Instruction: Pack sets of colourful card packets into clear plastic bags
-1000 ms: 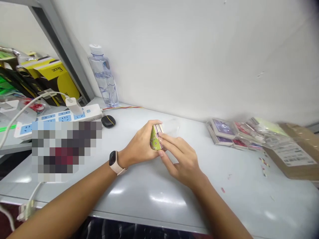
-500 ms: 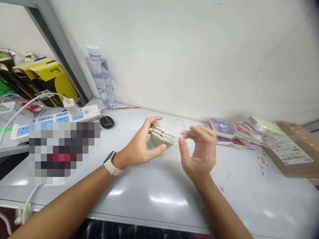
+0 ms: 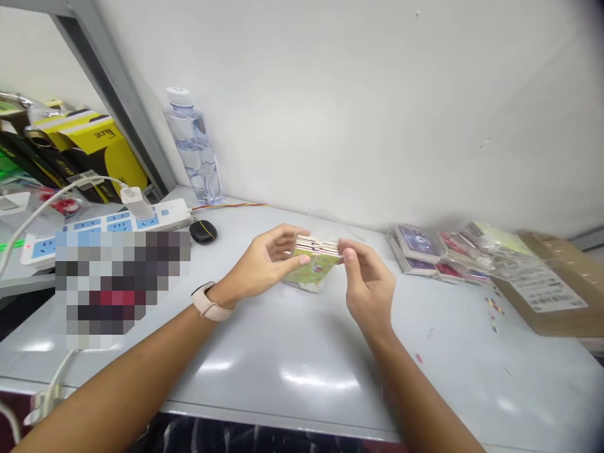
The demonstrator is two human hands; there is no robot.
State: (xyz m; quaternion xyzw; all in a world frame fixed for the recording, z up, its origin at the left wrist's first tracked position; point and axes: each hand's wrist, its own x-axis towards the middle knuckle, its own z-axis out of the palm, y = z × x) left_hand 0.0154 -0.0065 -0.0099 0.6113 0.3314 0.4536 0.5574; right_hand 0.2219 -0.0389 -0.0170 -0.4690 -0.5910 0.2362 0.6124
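A stack of thin cards or booklets with a green printed front is held above the grey table, its layered edges facing up. My left hand, with a pale watch strap at the wrist, grips the stack's left side, thumb on the green front and fingers behind. My right hand pinches the stack's upper right corner between thumb and fingers. Clear plastic film shows faintly behind the stack.
Wrapped card packs and a cardboard box lie at the right. A water bottle, black mouse-like object and power strip stand at the left, near yellow-black boxes. Small scraps dot the table.
My right hand has moved left and closed on the stack's right corner. The stack has turned so that its green front shows more fully.
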